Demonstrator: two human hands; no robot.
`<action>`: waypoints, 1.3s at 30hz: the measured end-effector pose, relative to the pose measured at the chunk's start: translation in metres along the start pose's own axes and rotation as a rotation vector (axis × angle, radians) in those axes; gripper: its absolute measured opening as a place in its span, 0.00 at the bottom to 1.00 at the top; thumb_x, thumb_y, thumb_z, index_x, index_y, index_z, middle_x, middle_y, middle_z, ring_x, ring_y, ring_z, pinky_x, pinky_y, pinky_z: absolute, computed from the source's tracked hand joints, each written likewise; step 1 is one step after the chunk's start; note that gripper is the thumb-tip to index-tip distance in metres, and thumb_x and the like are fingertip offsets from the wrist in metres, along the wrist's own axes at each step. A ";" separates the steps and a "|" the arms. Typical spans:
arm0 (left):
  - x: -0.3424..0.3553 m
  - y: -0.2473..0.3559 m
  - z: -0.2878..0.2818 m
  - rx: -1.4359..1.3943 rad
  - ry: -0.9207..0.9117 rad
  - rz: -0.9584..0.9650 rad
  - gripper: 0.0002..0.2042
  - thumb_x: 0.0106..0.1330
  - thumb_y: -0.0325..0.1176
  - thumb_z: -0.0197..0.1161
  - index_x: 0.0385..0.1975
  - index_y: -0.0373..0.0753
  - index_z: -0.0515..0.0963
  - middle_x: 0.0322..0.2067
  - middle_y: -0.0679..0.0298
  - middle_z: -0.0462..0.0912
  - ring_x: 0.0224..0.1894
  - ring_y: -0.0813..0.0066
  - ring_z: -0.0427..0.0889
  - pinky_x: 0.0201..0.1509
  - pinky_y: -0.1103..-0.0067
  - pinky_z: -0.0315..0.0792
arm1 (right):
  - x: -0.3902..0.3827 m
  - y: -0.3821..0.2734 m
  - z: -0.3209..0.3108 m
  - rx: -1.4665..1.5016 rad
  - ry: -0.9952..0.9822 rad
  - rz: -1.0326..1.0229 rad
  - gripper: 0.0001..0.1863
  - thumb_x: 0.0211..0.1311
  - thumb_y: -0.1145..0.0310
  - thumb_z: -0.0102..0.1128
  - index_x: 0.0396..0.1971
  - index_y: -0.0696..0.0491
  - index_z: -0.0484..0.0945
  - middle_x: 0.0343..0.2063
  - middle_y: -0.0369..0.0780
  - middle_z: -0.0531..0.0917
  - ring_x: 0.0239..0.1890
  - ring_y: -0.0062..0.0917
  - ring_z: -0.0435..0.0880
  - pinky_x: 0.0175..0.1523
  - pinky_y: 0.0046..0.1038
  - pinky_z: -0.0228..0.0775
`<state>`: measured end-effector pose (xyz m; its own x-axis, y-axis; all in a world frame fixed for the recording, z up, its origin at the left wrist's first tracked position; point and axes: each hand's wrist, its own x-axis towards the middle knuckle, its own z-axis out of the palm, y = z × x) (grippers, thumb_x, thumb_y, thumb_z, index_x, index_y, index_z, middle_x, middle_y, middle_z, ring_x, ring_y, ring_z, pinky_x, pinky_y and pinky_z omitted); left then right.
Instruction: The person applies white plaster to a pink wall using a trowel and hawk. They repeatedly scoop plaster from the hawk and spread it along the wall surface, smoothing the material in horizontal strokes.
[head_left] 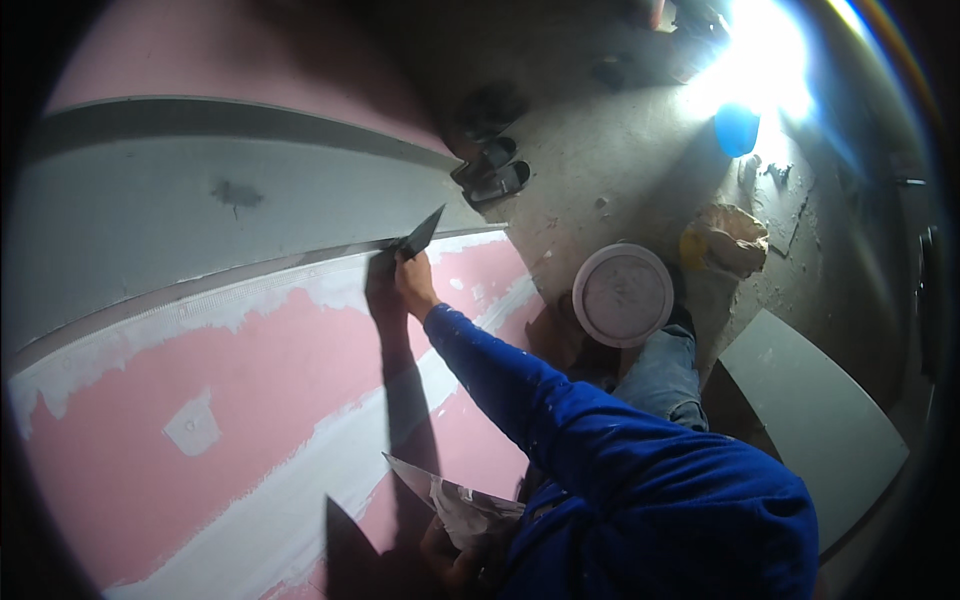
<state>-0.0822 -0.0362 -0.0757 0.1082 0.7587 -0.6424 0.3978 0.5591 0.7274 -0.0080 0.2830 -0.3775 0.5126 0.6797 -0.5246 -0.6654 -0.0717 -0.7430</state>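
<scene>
My right hand (415, 282), at the end of the outstretched blue-sleeved arm, grips a putty knife (427, 231). Its blade points up and away, beside the seam where the pink drywall (250, 360) meets a grey ledge (240, 200). White joint compound (270, 490) lies in bands and patches over the pink board, with mesh tape showing along the seam. Lower down, close to my body, my left hand (450, 555) is in shadow around a wide taping knife (410, 474). A smear of compound (465, 515) sits on that wide blade.
A round pale bucket (622, 295) stands by my jeans-clad leg (662, 375). Beyond it are a torn paper bag (735, 240) and a blue container (737, 130) near a glaring lamp (762, 60). Dark slippers (498, 182) lie past the ledge's end. A cut board (815, 420) is at right.
</scene>
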 end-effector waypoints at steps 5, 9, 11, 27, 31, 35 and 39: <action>-0.001 0.000 0.001 -0.010 -0.009 -0.003 0.17 0.65 0.37 0.64 0.49 0.35 0.80 0.38 0.59 0.86 0.40 0.69 0.85 0.44 0.74 0.77 | -0.042 -0.048 0.030 -0.006 -0.079 0.129 0.16 0.70 0.70 0.50 0.53 0.61 0.74 0.48 0.56 0.83 0.53 0.49 0.81 0.56 0.41 0.72; -0.001 -0.001 -0.001 -0.023 -0.010 -0.006 0.17 0.65 0.37 0.64 0.50 0.35 0.79 0.38 0.59 0.86 0.40 0.70 0.85 0.44 0.74 0.77 | -0.076 -0.060 0.021 0.180 -0.096 0.114 0.15 0.70 0.71 0.48 0.51 0.62 0.74 0.44 0.54 0.83 0.50 0.44 0.82 0.55 0.38 0.72; -0.002 0.000 -0.003 -0.028 -0.008 0.002 0.17 0.65 0.37 0.64 0.50 0.34 0.79 0.38 0.59 0.86 0.39 0.70 0.85 0.44 0.74 0.77 | -0.067 -0.051 0.009 0.148 -0.052 0.133 0.13 0.71 0.68 0.51 0.47 0.62 0.76 0.40 0.51 0.83 0.45 0.37 0.82 0.50 0.36 0.73; -0.008 0.002 -0.005 -0.038 0.006 -0.009 0.18 0.65 0.37 0.65 0.51 0.33 0.78 0.38 0.60 0.86 0.39 0.71 0.84 0.43 0.75 0.76 | 0.007 0.020 -0.015 0.091 0.000 0.128 0.15 0.74 0.68 0.47 0.51 0.61 0.75 0.46 0.51 0.83 0.50 0.41 0.80 0.55 0.37 0.69; -0.010 0.004 -0.003 -0.047 0.005 -0.007 0.18 0.65 0.37 0.65 0.51 0.33 0.78 0.38 0.60 0.86 0.39 0.72 0.84 0.43 0.76 0.76 | 0.000 0.009 -0.002 -0.001 -0.010 0.032 0.16 0.71 0.69 0.50 0.54 0.59 0.73 0.47 0.55 0.83 0.52 0.51 0.80 0.55 0.41 0.71; -0.013 0.008 -0.002 -0.061 0.002 0.000 0.19 0.65 0.37 0.65 0.51 0.33 0.78 0.38 0.60 0.86 0.38 0.72 0.84 0.43 0.76 0.76 | -0.020 -0.015 0.022 0.078 0.000 0.069 0.18 0.70 0.68 0.52 0.57 0.57 0.72 0.49 0.56 0.82 0.54 0.53 0.80 0.55 0.43 0.71; -0.011 0.013 0.000 -0.068 -0.005 0.022 0.19 0.65 0.37 0.65 0.51 0.32 0.78 0.38 0.60 0.86 0.38 0.72 0.84 0.43 0.76 0.76 | -0.043 -0.049 0.046 0.136 -0.041 0.081 0.19 0.71 0.67 0.52 0.58 0.57 0.70 0.49 0.56 0.82 0.54 0.53 0.80 0.55 0.43 0.71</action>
<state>-0.0782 -0.0377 -0.0590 0.1205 0.7697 -0.6269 0.3321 0.5639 0.7561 -0.0226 0.2904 -0.2999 0.4335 0.7050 -0.5612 -0.7727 -0.0297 -0.6341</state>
